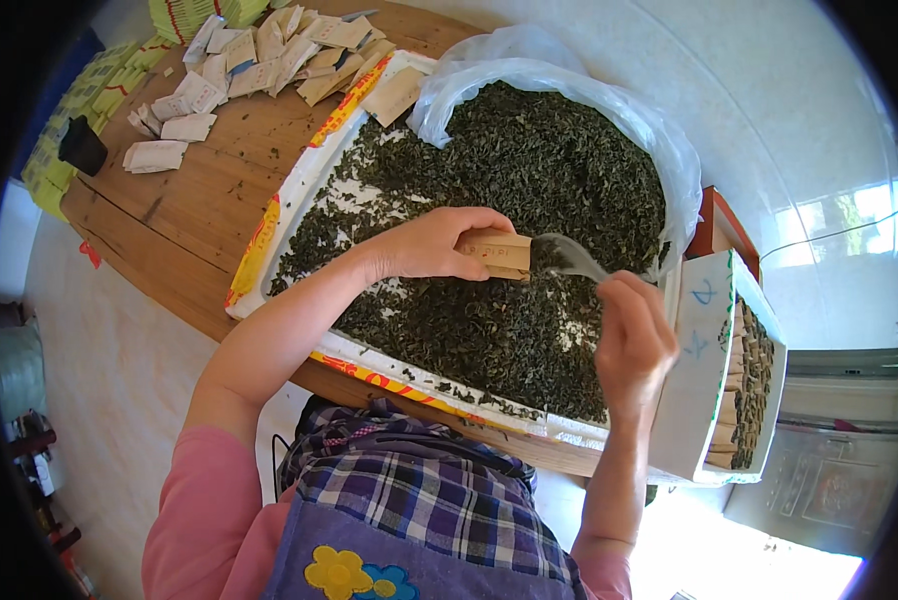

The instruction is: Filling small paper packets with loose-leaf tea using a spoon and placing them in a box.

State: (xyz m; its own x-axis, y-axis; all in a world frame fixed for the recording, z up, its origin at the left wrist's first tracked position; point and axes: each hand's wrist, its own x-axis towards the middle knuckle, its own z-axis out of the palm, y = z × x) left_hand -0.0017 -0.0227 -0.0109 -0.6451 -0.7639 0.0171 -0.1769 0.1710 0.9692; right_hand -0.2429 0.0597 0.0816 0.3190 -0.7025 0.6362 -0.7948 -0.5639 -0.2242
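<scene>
My left hand (431,243) is closed around a small brown paper packet (501,253), tilted so its open end points right. A pale, see-through spoon (581,258) is gripped by its handle in my right hand (634,335). The spoon's bowl is at the packet's mouth, with dark leaf bits in it; I cannot tell whether they touch. Both hands are above a heap of dried dark green leaves (559,150), which look like tea. The leaves lie in a white foam tray (287,222) with yellow-and-red edging.
A clear plastic bag (669,150) spreads behind the heap. To the right, a white foam box (704,330) holds several upright filled packets (739,400). Paper packets (259,75) lie scattered on the wooden table (199,190), near a black cup (83,147) and yellow-green stacks (54,160).
</scene>
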